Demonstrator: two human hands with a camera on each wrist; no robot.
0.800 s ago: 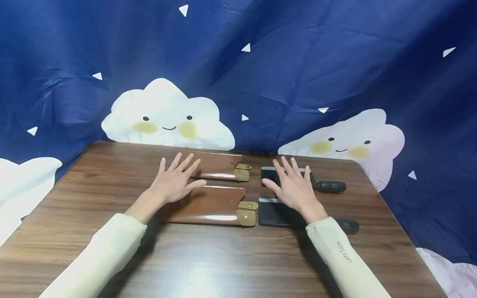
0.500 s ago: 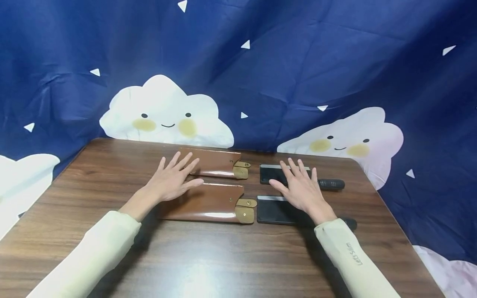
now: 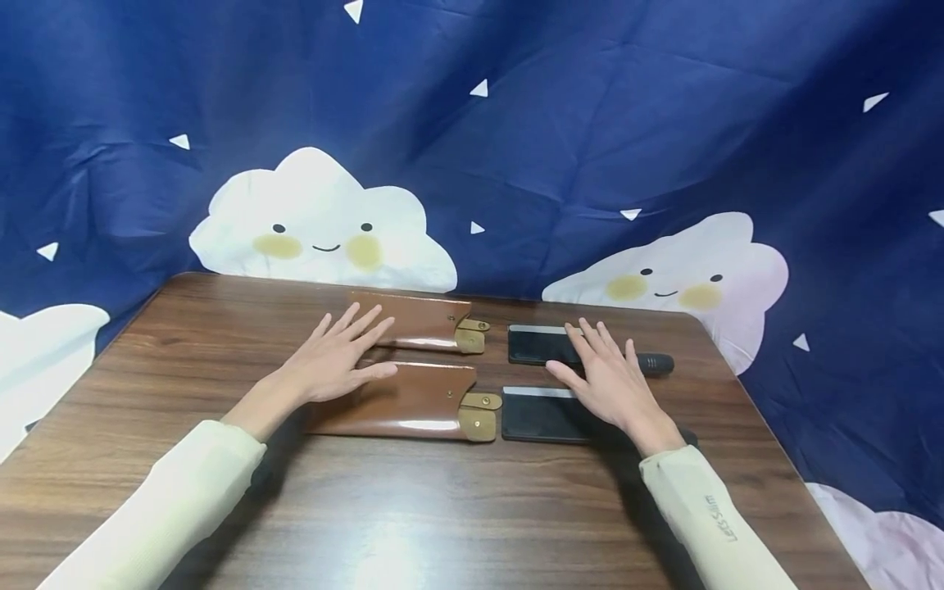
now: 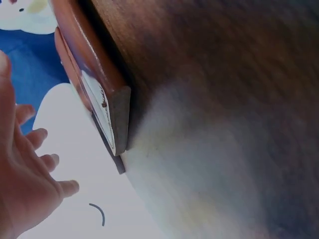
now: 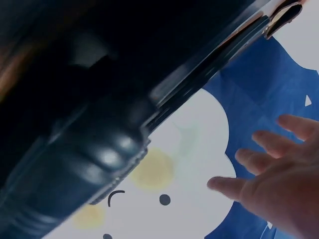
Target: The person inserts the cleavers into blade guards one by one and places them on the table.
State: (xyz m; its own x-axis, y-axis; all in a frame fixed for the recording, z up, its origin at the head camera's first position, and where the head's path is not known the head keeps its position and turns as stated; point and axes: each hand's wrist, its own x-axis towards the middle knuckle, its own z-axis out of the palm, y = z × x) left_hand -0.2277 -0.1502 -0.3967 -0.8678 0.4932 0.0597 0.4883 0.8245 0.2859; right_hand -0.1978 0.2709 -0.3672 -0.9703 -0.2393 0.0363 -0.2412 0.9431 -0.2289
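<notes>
Two brown leather sheaths lie on the table, a far sheath [image 3: 428, 319] and a near sheath [image 3: 413, 401], each with a tan snap strap at its right end. To their right lie two black-bladed cleavers with dark handles, a far cleaver [image 3: 537, 346] and a near cleaver [image 3: 542, 416]. My left hand [image 3: 332, 360] hovers, fingers spread, over the left part of the sheaths and holds nothing. Over the cleavers my right hand [image 3: 610, 378] is likewise spread and empty, its forearm hiding part of the near handle. A ribbed cleaver handle [image 5: 99, 159] looms large in the right wrist view.
The wooden table [image 3: 354, 508] has a rounded back edge. Right behind it hangs a blue curtain [image 3: 516, 147] printed with smiling clouds and white triangles.
My right hand has drifted to the right over the cleavers. The left hand has barely moved over the sheaths. The head view has shifted slightly; sheaths and cleavers stay where they lay.
</notes>
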